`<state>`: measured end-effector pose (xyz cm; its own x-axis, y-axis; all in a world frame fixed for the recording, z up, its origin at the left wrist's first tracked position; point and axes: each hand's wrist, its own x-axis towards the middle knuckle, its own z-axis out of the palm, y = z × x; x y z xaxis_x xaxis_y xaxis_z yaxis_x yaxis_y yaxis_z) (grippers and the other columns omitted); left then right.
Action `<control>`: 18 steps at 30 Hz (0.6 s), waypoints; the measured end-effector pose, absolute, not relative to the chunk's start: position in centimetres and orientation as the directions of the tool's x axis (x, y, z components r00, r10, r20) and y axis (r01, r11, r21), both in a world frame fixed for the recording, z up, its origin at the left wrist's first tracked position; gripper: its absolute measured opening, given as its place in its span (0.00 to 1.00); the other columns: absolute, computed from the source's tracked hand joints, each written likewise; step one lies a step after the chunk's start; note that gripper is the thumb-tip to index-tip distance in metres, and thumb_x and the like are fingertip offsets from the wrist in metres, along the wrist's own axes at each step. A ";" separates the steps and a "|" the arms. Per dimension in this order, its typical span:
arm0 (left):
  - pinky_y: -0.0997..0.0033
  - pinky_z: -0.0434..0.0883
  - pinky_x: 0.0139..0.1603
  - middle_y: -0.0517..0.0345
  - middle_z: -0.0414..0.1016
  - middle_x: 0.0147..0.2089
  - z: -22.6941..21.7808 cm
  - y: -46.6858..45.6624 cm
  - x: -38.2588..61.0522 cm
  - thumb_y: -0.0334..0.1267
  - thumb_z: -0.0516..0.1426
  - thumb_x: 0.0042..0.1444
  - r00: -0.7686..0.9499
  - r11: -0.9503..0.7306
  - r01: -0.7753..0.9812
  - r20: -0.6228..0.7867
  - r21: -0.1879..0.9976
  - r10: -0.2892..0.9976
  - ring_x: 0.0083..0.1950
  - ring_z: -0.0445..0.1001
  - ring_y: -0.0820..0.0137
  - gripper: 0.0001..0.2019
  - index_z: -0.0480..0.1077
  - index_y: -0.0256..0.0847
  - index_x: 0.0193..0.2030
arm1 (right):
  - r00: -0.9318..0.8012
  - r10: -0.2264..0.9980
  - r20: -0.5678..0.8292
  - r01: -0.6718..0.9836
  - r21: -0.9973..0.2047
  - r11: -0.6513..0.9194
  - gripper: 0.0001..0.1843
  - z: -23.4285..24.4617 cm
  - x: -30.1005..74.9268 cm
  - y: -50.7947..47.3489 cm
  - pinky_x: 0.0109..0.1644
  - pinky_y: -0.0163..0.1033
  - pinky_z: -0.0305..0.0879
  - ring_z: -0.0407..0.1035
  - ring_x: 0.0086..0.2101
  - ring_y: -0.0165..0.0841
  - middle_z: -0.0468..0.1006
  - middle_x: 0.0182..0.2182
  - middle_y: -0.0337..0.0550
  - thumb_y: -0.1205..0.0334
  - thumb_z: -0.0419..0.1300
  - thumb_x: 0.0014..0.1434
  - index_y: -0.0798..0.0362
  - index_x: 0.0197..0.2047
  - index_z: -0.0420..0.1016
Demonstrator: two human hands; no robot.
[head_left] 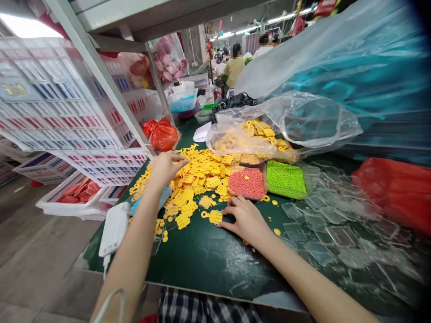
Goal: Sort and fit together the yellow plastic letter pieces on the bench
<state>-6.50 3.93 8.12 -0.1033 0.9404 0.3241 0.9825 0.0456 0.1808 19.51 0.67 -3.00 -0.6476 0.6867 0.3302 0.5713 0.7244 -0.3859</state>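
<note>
Hands (pixel 247 220) on scattered yellow pieces (pixel 197 179)

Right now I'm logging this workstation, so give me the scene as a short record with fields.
surface: dark green table
left hand: resting on the pile of yellow plastic pieces
right hand: flat on the table, fingertips at a single yellow piece
trays: pink beads, green beads
right side: clear plastic pieces
behind: clear bag of yellow pieces
left edge: white power bank

left hand (pixel 164 167) on yellow pieces (pixel 198 177), green table (pixel 208 260)
</note>
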 end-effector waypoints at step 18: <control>0.63 0.66 0.45 0.56 0.75 0.38 -1.1 -3.1 0.0 0.45 0.59 0.60 0.241 -0.277 0.824 0.136 0.495 0.961 0.42 0.71 0.65 0.09 0.81 0.48 0.39 | -0.656 0.704 0.271 0.587 -0.403 0.702 0.13 -1.5 19.7 0.5 0.46 0.45 0.62 0.68 0.43 0.41 0.79 0.36 0.42 0.49 0.69 0.50 0.48 0.36 0.82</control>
<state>0.02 -3.09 -1.08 0.2408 0.9609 0.1365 0.8235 -0.2767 0.4953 19.69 0.47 -1.47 -0.6559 0.7044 0.2713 0.5873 0.7021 -0.4027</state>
